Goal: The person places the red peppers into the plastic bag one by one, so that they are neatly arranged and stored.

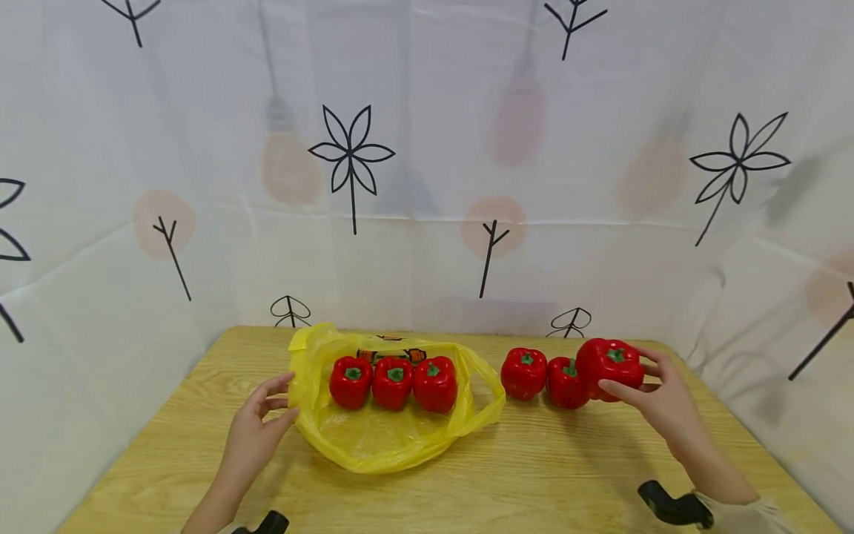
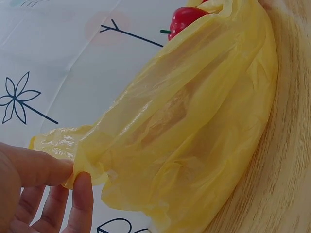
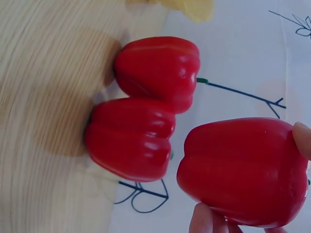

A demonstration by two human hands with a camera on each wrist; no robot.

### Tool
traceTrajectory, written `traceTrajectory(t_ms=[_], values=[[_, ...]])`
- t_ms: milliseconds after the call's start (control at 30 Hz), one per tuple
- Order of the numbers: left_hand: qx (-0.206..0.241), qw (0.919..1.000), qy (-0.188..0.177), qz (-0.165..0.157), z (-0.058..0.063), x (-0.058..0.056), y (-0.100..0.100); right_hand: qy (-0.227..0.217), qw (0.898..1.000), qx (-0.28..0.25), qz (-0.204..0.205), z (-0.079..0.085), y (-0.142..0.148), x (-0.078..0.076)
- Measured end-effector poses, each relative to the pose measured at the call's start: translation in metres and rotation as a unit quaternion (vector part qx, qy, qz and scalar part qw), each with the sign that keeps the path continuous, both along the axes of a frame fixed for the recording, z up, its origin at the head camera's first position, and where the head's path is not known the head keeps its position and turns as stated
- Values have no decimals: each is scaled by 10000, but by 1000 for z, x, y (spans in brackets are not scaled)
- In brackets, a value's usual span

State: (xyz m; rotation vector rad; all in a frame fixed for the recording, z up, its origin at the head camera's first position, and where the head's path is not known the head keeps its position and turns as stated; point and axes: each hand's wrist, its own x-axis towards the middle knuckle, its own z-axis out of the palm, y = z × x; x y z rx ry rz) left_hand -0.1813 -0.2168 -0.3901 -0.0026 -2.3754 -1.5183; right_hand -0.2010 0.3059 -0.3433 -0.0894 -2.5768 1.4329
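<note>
Grasping a glossy red bell pepper aloft, right hand angled inward
Left hand, likewise slanted, pinches a thin yellow plastic bag.

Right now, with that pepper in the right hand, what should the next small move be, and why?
I'd probably shift the right hand leftward, bringing its held pepper toward the open mouth of the yellow bag. The left hand pinches the bag's edge, three peppers sit inside, and bare space shows in front of them.
</note>
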Motion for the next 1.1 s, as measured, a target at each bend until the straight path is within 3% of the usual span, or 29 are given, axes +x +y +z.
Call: traceTrajectory(t_ms=[267, 700, 1100], values=[[21, 10000, 3, 6, 0, 0, 0, -33, 9999, -83, 140, 6, -14, 1], [-66, 9995, 303, -58, -2, 0, 1, -140, 9995, -122, 265, 11, -35, 0], [67, 9999, 93, -92, -1, 0, 1, -144, 9986, -353, 373, 12, -54, -2]])
